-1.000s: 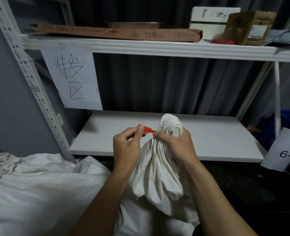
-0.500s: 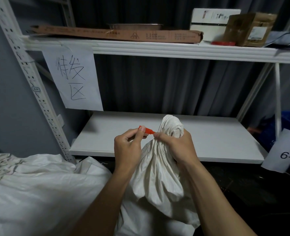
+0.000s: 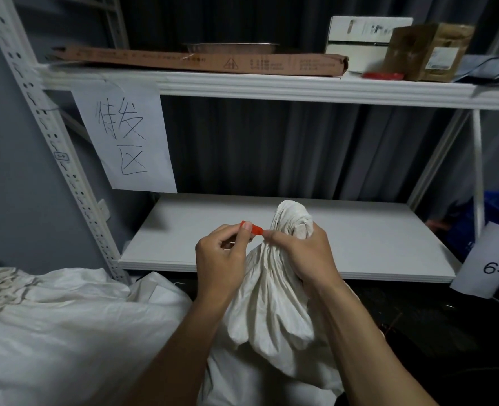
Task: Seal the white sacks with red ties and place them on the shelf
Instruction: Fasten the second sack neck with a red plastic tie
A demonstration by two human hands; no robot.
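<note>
A white woven sack [image 3: 267,312] stands in front of me with its mouth gathered into a bunch. My right hand [image 3: 303,256] grips that gathered neck just below the bunched top. My left hand [image 3: 221,259] pinches the end of a red tie [image 3: 255,229] between thumb and forefinger, right beside the neck. Most of the tie is hidden by my fingers and the sack. Behind the sack lies the bare white lower shelf [image 3: 365,241] of a metal rack.
A second white sack [image 3: 66,326] lies at lower left. The upper shelf [image 3: 271,89] carries a long flat carton [image 3: 201,61], a white box [image 3: 359,39] and a brown box [image 3: 429,51]. A handwritten paper sign [image 3: 125,139] hangs from it. A rack post [image 3: 52,136] stands left.
Almost nothing: both hands keep their hold on the tie and the sack neck, with only a slight shift of the view.
</note>
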